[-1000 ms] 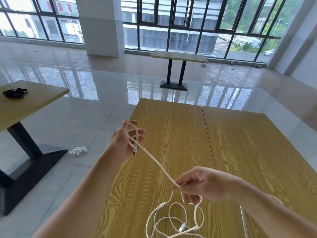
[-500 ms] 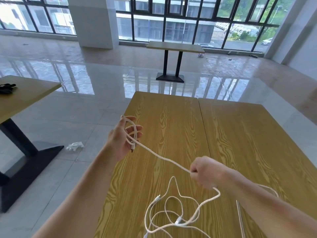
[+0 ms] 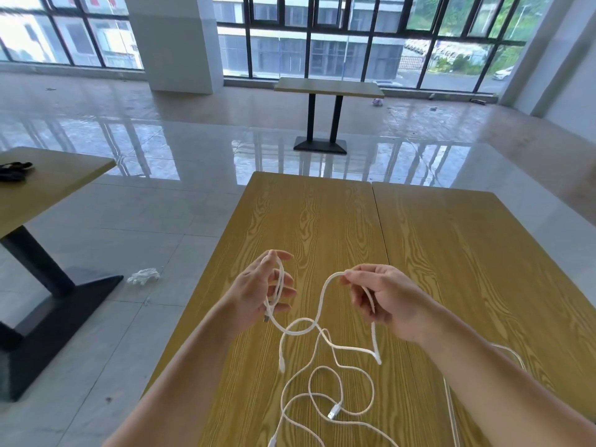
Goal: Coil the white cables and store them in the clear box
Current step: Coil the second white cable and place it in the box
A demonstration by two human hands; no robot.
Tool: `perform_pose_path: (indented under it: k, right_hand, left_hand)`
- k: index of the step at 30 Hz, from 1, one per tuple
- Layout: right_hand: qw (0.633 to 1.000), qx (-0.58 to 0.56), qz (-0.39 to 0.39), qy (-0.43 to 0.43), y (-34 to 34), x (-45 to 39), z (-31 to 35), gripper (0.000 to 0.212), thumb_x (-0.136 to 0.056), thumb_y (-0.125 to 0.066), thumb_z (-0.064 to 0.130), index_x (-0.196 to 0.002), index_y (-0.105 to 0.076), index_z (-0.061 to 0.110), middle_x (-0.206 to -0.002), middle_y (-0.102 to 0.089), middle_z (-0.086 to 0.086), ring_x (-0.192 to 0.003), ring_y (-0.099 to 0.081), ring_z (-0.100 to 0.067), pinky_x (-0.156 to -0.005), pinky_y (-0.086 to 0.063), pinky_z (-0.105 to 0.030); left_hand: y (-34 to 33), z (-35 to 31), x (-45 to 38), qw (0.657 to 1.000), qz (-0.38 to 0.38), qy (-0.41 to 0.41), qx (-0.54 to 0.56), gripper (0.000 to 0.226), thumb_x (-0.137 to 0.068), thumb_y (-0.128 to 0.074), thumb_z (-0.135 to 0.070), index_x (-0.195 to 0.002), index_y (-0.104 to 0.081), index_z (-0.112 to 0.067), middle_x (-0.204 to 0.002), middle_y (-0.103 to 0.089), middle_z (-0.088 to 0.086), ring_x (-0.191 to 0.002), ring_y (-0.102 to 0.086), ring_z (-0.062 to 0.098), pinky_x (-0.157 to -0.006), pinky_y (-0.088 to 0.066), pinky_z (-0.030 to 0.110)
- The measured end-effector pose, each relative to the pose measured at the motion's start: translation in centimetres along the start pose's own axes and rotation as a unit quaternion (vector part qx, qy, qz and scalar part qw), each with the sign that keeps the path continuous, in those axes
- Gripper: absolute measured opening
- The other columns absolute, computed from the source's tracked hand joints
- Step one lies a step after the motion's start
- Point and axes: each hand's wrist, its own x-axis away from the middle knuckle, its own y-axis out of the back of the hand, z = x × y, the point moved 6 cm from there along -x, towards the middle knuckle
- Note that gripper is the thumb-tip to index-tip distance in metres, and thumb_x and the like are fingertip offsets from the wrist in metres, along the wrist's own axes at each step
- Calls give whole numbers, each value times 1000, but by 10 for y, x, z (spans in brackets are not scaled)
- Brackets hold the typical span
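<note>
A white cable (image 3: pixel 317 309) hangs slack between my two hands above the wooden table (image 3: pixel 322 227). My left hand (image 3: pixel 258 291) holds a loop of it wound over the fingers, with a plug end dangling below the palm. My right hand (image 3: pixel 383 298) pinches the cable between thumb and forefinger, a little to the right at the same height. More white cable (image 3: pixel 325 401) lies in loose tangled loops on the table near me, a USB plug (image 3: pixel 334 411) among them. The rim of the clear box (image 3: pixel 451 411) shows under my right forearm, mostly hidden.
A second wooden table (image 3: pixel 54 185) with a dark object (image 3: pixel 13 171) on it stands to the left. A third table (image 3: pixel 329 87) stands farther back by the windows. A crumpled white scrap (image 3: pixel 143 275) lies on the tiled floor left of my table.
My right hand has risen and come closer to the left hand, so the stretched cable now sags in a curve between them. The left hand keeps its loop.
</note>
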Motion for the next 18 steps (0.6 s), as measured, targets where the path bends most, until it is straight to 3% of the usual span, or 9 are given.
perform_pose_path:
  k: [6, 10, 18]
  right_hand:
    - [996, -76, -15, 32, -6, 7, 9, 23, -99, -52, 12, -93, -72, 2, -56, -54, -5, -45, -45, -13, -47, -36, -27]
    - [993, -91, -57, 45, -6, 6, 13, 21, -100, -52, 10, -102, -69, -1, -57, -56, -3, -46, -46, -11, -46, -37, -24]
    - [986, -145, -54, 67, -3, 3, 18, 18, -100, -54, 10, -95, -71, 5, -62, -58, -4, -48, -47, -13, -45, -40, -25]
  left_hand:
    - [-11, 3, 13, 999, 29, 2, 16, 42, -107, -31, -42, -106, -70, -27, -96, -58, 15, -92, -67, 31, -81, -58, 54]
    - [-25, 11, 23, 997, 61, 11, 54, 40, -106, -33, -42, -111, -69, -24, -93, -59, 14, -94, -68, 35, -90, -50, 68]
    - [-50, 30, 31, 991, 85, 33, 98, 37, -104, -38, -43, -108, -71, -27, -104, -53, 16, -102, -67, 41, -89, -53, 63]
